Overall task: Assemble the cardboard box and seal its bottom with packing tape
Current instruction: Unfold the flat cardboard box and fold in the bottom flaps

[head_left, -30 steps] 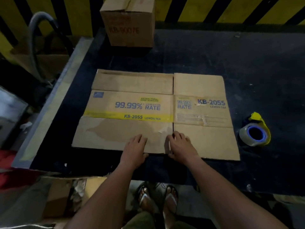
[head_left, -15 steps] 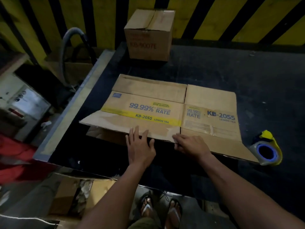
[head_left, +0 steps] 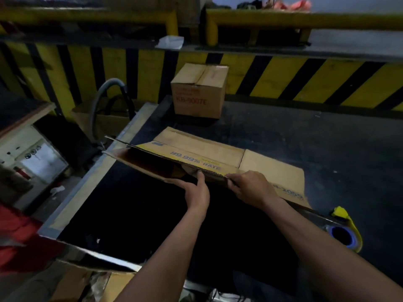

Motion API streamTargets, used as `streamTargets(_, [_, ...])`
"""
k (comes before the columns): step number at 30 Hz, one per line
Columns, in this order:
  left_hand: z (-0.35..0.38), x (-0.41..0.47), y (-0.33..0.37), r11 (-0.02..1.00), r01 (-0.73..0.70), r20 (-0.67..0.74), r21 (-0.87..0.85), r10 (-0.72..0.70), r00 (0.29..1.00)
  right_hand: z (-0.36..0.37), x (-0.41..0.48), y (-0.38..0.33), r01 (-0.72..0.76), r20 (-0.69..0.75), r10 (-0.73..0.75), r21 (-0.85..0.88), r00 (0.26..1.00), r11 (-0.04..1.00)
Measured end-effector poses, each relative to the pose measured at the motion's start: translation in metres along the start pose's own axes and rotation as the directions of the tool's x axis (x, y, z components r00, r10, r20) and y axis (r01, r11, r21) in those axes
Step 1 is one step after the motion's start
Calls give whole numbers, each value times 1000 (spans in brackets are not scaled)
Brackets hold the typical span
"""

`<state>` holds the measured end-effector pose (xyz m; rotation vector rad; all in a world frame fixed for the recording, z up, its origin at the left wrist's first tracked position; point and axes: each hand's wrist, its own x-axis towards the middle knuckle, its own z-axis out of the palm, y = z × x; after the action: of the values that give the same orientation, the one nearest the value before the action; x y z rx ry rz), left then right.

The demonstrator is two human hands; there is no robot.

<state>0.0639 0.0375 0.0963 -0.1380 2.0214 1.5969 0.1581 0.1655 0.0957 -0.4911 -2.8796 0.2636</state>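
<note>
Cardboard box [head_left: 218,149] lies flattened, long axis left-to-right on the worktop [head_left: 305,131], near edge tilted up. Left hand [head_left: 197,192] and right hand [head_left: 250,188] sit side by side, fingers clamped on that edge. Packing tape [head_left: 344,234] waits at the near right corner.

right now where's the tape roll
In the head view, the tape roll sits on the black table at the lower right, just off the near right corner of the box.

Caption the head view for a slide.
Left hand and right hand grip the partly opened cardboard box by its near edge on the table; tape roll nearby.
</note>
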Motion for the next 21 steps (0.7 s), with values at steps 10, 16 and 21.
streamTargets(10, [13, -25, 63, 976, -216, 23, -21, 217, 976, -80, 32, -5, -195, -43, 218, 305, 975, 932])
streamTargets(16, [18, -40, 95, 948, -309, -16, -79, 309, 951, -117, 41, 2, -216, -220, 283, 286, 933, 934])
streamTargets(21, [18, -45, 127, 900, -415, -28, -134, 415, 910, -144, 47, -6, -198, -250, 235, 165, 939, 966])
